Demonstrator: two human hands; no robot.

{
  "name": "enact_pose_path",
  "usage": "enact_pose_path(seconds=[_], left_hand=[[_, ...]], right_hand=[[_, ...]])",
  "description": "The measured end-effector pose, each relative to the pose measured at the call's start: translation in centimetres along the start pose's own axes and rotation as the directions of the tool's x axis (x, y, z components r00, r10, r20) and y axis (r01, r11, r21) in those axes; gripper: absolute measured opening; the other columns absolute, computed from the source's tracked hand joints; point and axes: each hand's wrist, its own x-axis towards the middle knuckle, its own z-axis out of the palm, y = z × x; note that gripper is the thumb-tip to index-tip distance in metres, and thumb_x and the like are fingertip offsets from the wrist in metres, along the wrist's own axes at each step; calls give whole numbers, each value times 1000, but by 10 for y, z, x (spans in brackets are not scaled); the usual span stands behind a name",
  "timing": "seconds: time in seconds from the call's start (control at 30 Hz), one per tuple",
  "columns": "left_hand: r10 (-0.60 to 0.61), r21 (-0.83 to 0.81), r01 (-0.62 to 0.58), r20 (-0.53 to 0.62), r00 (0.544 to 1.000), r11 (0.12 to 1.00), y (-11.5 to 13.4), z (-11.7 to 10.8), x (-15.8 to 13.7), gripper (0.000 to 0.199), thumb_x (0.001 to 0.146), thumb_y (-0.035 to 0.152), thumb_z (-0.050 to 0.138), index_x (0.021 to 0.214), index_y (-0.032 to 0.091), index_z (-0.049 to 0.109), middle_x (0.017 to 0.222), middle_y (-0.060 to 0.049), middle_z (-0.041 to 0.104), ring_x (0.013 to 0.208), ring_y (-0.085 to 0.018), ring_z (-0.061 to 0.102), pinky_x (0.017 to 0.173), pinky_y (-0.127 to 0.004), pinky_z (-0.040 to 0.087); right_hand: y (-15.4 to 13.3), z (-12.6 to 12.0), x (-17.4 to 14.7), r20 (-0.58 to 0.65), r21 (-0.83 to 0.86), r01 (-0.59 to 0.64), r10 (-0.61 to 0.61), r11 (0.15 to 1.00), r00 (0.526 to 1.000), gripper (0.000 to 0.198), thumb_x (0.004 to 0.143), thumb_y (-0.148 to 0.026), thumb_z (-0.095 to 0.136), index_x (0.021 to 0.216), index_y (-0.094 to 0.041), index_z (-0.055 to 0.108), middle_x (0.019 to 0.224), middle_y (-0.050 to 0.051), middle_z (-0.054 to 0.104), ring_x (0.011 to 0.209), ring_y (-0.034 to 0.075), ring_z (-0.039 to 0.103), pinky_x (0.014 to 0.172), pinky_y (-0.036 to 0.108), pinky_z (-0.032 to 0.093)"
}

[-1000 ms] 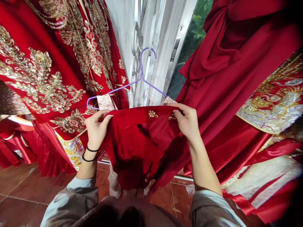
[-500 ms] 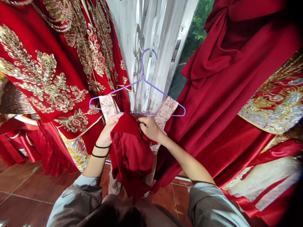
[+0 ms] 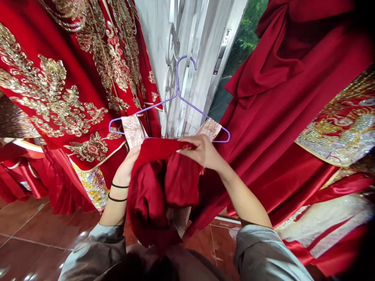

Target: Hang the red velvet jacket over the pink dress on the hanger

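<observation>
Both my hands hold a dark red garment [image 3: 154, 195] in front of a purple hanger [image 3: 191, 106]. My left hand [image 3: 129, 164] is closed on its upper left edge, with most of the fingers behind the cloth. At the upper right edge, my right hand [image 3: 202, 152] pinches the cloth between thumb and fingers. Pale pink patterned straps [image 3: 133, 128] loop over both sides of the hanger, and the piece they belong to is largely covered by the red cloth. What kind of garment the red one is cannot be made out.
A red gown with gold embroidery [image 3: 55, 93] hangs at the left. A plain dark red dress with a bow [image 3: 263, 117] hangs at the right, beside a sequinned garment [image 3: 345, 128]. Behind the hanger stands a white door [image 3: 202, 39] with metal scrollwork. The floor has reddish tiles [image 3: 26, 230].
The red cloth has been spread wider, its top edge now stretched between my hands. My right hand has moved right and slightly up, and my left hand a little left and down.
</observation>
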Motion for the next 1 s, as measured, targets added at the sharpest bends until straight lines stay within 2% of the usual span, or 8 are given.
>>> enact_pose_path(seconds=[0.1,0.27,0.37,0.47,0.63,0.8,0.93,1.0], left_hand=[[-53,-162,75,134,990,984,7,6,30,37,83,50,64,94,15,69,83,-8,69,77,-19,66,71,-33,55],[67,-143,-139,-419,905,980,41,27,-27,11,91,30,59,92,19,61,83,0,62,65,-10,58,63,-24,51],[95,-185,-92,8,995,978,37,61,-80,26,92,29,57,118,24,54,111,-8,63,89,-18,67,70,-30,58],[171,143,-175,40,985,974,-5,92,-112,64,85,31,67,141,20,38,143,-21,43,134,-34,47,102,-51,49],[132,244,-117,-46,990,963,-77,98,-136,68,76,49,75,132,19,49,117,-19,63,110,-37,63,95,-57,50],[-139,61,125,394,909,990,-84,82,-147,22,87,45,60,88,27,72,83,-8,72,80,-30,70,73,-44,57],[-242,62,234,295,924,970,-95,51,-116,21,86,35,54,78,26,72,80,-6,74,76,-30,70,71,-45,57],[-274,77,266,136,952,961,-97,26,-85,21,79,27,55,87,22,74,90,-8,76,88,-30,71,84,-47,55]], right_hand=[[-3,-5,9,-268,79,-29,49,996,962,9,76,-22,64,78,-16,71,72,-1,67,71,15,62,69,27,49],[2,8,22,-484,346,-80,251,935,838,14,72,-18,53,77,-16,67,70,-1,66,69,16,62,65,27,51],[1,21,20,-525,459,-45,312,887,792,20,72,-19,49,82,-16,66,75,2,68,76,18,66,70,30,55],[-5,25,6,-615,373,-7,253,928,747,23,70,-19,51,86,-17,68,85,2,71,83,19,67,77,31,57],[-5,15,-22,-821,156,-24,143,988,553,31,71,-14,55,96,-20,72,96,2,73,90,19,68,87,34,56],[7,12,-37,-927,80,-5,76,997,368,32,75,-13,55,102,-18,73,99,4,73,91,19,69,87,34,56],[27,6,-62,-962,-58,-185,-5,981,275,46,73,-13,60,116,-19,72,115,6,71,97,21,68,93,38,54],[40,-2,-77,-956,-105,-299,-14,948,294,42,71,-16,64,112,-20,75,106,6,73,93,22,68,92,39,54]])
